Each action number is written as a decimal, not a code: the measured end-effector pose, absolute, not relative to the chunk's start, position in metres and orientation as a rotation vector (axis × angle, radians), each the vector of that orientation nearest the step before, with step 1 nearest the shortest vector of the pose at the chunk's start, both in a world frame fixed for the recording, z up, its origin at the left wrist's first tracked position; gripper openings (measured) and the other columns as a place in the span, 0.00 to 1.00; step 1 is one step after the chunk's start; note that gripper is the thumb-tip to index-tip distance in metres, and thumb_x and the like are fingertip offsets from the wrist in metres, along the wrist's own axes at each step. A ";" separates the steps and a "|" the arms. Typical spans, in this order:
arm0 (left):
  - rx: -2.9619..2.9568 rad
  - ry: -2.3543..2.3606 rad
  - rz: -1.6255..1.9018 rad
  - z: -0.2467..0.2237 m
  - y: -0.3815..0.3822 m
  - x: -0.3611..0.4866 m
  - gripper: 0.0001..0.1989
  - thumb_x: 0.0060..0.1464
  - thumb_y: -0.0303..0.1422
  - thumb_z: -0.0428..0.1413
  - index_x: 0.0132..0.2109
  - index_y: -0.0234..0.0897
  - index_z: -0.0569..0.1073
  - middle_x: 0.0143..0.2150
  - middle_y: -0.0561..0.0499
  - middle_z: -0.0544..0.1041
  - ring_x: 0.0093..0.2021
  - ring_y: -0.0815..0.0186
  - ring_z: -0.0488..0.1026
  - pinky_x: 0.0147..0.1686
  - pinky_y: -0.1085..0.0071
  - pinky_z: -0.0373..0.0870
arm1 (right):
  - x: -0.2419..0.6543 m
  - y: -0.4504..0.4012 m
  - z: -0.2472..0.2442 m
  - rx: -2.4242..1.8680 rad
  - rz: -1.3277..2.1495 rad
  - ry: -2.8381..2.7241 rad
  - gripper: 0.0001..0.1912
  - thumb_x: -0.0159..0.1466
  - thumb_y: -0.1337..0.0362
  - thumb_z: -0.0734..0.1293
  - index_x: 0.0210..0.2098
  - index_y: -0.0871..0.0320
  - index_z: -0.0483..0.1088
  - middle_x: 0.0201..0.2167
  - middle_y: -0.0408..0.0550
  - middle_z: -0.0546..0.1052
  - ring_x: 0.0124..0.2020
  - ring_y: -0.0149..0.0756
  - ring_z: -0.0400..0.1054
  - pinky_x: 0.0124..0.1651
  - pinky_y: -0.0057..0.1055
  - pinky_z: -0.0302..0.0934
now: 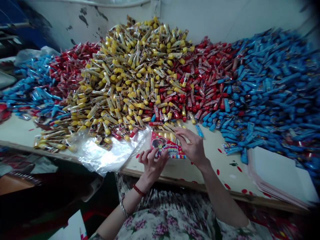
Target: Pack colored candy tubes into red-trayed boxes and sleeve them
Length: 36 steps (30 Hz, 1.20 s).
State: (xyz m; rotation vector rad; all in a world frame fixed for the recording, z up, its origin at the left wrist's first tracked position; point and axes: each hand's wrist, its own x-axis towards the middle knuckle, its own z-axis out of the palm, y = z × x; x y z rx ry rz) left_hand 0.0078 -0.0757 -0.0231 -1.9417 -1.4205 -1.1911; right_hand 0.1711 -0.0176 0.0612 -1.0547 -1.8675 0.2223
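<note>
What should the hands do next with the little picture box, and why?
Perhaps the right hand should gently straighten the yellow pieces in the box: they show along its far side, the right fingers are already beside them, and the left hand is at the near side, seemingly steadying it.

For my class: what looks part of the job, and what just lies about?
Likely the job:
- box, with left hand and right hand at it
- yellow tubes in it
- possibly red tubes, blue tubes, white stack

Probably lying about:
- clear plastic
- red scraps
</note>
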 end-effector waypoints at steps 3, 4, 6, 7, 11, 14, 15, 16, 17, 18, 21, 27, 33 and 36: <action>-1.856 -1.404 -1.192 -0.016 -0.073 0.005 0.23 0.47 0.42 0.64 0.51 0.48 0.72 0.47 0.45 0.61 0.52 0.56 0.59 0.53 0.60 0.57 | 0.168 -0.019 0.054 -1.089 0.327 -1.812 0.05 0.65 0.66 0.62 0.36 0.55 0.69 0.34 0.44 0.78 0.36 0.34 0.74 0.41 0.30 0.68; -1.827 -1.396 -1.218 -0.013 -0.072 0.004 0.26 0.46 0.42 0.64 0.53 0.47 0.71 0.48 0.44 0.60 0.53 0.55 0.58 0.53 0.60 0.58 | 0.168 -0.018 0.052 -1.094 0.343 -1.781 0.04 0.65 0.66 0.62 0.38 0.55 0.69 0.32 0.44 0.78 0.34 0.33 0.74 0.39 0.29 0.68; -1.802 -1.346 -1.294 -0.012 -0.073 0.001 0.27 0.46 0.40 0.65 0.54 0.46 0.69 0.47 0.45 0.61 0.53 0.56 0.59 0.52 0.60 0.59 | 0.168 -0.013 0.052 -1.090 0.345 -1.741 0.05 0.64 0.65 0.63 0.40 0.55 0.70 0.33 0.44 0.78 0.34 0.33 0.74 0.39 0.29 0.68; -1.838 -1.301 -1.308 -0.014 -0.073 -0.002 0.26 0.47 0.37 0.65 0.54 0.46 0.69 0.46 0.46 0.63 0.51 0.57 0.61 0.52 0.61 0.58 | 0.168 -0.010 0.054 -1.085 0.332 -1.742 0.06 0.64 0.65 0.63 0.40 0.55 0.71 0.34 0.44 0.78 0.35 0.33 0.74 0.40 0.29 0.68; -2.302 -1.057 -1.184 -0.027 -0.075 -0.012 0.16 0.58 0.25 0.53 0.53 0.40 0.70 0.39 0.50 0.72 0.45 0.66 0.67 0.52 0.66 0.57 | 0.166 -0.006 0.061 -1.065 0.277 -1.804 0.07 0.64 0.67 0.64 0.37 0.54 0.75 0.34 0.44 0.80 0.36 0.34 0.75 0.42 0.30 0.68; -2.507 -0.957 -1.197 -0.031 -0.074 -0.017 0.19 0.60 0.23 0.49 0.57 0.36 0.67 0.38 0.49 0.75 0.46 0.66 0.69 0.49 0.69 0.61 | 0.164 -0.011 0.063 -1.072 0.327 -1.821 0.08 0.63 0.68 0.64 0.37 0.54 0.76 0.35 0.44 0.80 0.36 0.34 0.75 0.42 0.30 0.68; -2.528 -0.972 -1.223 -0.030 -0.074 -0.018 0.19 0.60 0.25 0.50 0.59 0.36 0.66 0.39 0.48 0.75 0.46 0.66 0.69 0.48 0.69 0.62 | 0.164 -0.014 0.062 -1.080 0.350 -1.821 0.08 0.63 0.68 0.64 0.37 0.54 0.76 0.35 0.44 0.80 0.36 0.34 0.75 0.42 0.31 0.68; -2.542 -1.019 -1.238 -0.027 -0.074 -0.019 0.21 0.60 0.29 0.51 0.60 0.37 0.64 0.41 0.47 0.74 0.45 0.65 0.69 0.46 0.69 0.64 | 0.164 -0.017 0.062 -1.089 0.372 -1.816 0.08 0.63 0.69 0.64 0.37 0.55 0.76 0.35 0.44 0.80 0.37 0.34 0.75 0.42 0.31 0.68; -2.546 -1.096 -1.242 -0.024 -0.074 -0.019 0.22 0.59 0.33 0.53 0.60 0.38 0.64 0.43 0.45 0.73 0.45 0.64 0.69 0.46 0.68 0.64 | 0.164 -0.019 0.061 -1.094 0.389 -1.809 0.09 0.63 0.69 0.64 0.37 0.55 0.76 0.35 0.44 0.80 0.37 0.34 0.75 0.42 0.31 0.68; -2.547 -1.195 -1.223 -0.019 -0.074 -0.019 0.24 0.58 0.37 0.55 0.60 0.39 0.64 0.45 0.44 0.72 0.46 0.63 0.68 0.46 0.66 0.64 | 0.164 -0.022 0.061 -1.097 0.402 -1.802 0.09 0.63 0.69 0.64 0.37 0.55 0.76 0.35 0.45 0.80 0.37 0.34 0.75 0.42 0.31 0.68; -2.532 -1.482 -1.114 -0.004 -0.073 -0.020 0.19 0.55 0.41 0.57 0.53 0.44 0.71 0.48 0.44 0.72 0.49 0.59 0.67 0.52 0.59 0.57 | 0.165 -0.024 0.062 -1.096 0.410 -1.785 0.08 0.63 0.68 0.64 0.37 0.55 0.76 0.35 0.45 0.80 0.36 0.34 0.75 0.41 0.32 0.68; -2.629 -1.862 -0.906 0.023 -0.061 -0.021 0.07 0.53 0.40 0.59 0.38 0.43 0.75 0.40 0.50 0.75 0.45 0.60 0.67 0.52 0.57 0.53 | 0.161 -0.022 0.063 -1.089 0.376 -1.811 0.08 0.63 0.67 0.64 0.37 0.54 0.76 0.34 0.43 0.80 0.36 0.34 0.75 0.42 0.33 0.69; -2.675 -2.046 -0.804 0.027 -0.044 -0.012 0.06 0.52 0.32 0.60 0.28 0.39 0.74 0.33 0.51 0.75 0.39 0.60 0.67 0.43 0.61 0.57 | 0.162 -0.026 0.055 -1.059 0.316 -1.842 0.09 0.64 0.69 0.64 0.39 0.54 0.76 0.35 0.44 0.80 0.37 0.35 0.75 0.44 0.34 0.69; -2.588 -2.009 -1.002 0.018 -0.041 -0.007 0.05 0.51 0.30 0.59 0.28 0.38 0.73 0.33 0.51 0.75 0.38 0.61 0.67 0.41 0.63 0.59 | 0.166 -0.033 0.047 -1.017 0.318 -1.869 0.12 0.64 0.71 0.62 0.39 0.53 0.76 0.36 0.44 0.80 0.39 0.35 0.75 0.46 0.35 0.68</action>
